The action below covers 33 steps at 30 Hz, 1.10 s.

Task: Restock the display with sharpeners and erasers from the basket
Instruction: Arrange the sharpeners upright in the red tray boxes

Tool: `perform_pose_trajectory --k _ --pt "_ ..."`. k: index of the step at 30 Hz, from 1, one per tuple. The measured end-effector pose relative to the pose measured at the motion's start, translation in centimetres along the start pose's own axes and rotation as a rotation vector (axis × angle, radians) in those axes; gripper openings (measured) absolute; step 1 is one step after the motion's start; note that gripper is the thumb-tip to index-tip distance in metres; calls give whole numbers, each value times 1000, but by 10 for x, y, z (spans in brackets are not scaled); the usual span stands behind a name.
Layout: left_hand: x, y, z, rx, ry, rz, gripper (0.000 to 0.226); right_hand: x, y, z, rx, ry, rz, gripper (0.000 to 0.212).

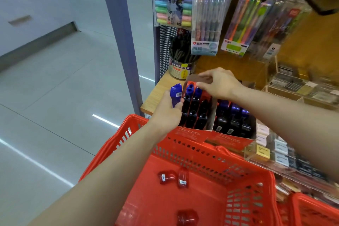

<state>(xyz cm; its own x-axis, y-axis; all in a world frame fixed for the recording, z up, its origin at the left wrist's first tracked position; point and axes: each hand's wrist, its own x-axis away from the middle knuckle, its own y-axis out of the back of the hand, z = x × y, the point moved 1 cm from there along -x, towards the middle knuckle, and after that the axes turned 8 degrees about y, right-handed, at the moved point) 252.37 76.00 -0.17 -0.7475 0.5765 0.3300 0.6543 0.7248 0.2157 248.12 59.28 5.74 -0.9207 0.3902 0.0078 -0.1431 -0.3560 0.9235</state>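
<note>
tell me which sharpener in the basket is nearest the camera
The red sharpener at the bottom edge of the basket, lying alone. The other two lie side by side farther up.

Upper centre of the frame, I see a highlighter pack (pixel 173 4) hanging beside two pen packs (pixel 209 24) and (pixel 245 22). Below them a tin of dark pens (pixel 181 60) stands on the wooden shelf (pixel 156 95). Pale tiled floor (pixel 60 82) fills the left.

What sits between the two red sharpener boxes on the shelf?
Nothing: in the head view the left box and right box stand side by side, their cardboard walls touching.
</note>
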Motion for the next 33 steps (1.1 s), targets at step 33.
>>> perform_pose_trajectory --k 33 --pt "-16 -10 15 -581 -329 62 55 3 -7 -29 332 74 131 46"
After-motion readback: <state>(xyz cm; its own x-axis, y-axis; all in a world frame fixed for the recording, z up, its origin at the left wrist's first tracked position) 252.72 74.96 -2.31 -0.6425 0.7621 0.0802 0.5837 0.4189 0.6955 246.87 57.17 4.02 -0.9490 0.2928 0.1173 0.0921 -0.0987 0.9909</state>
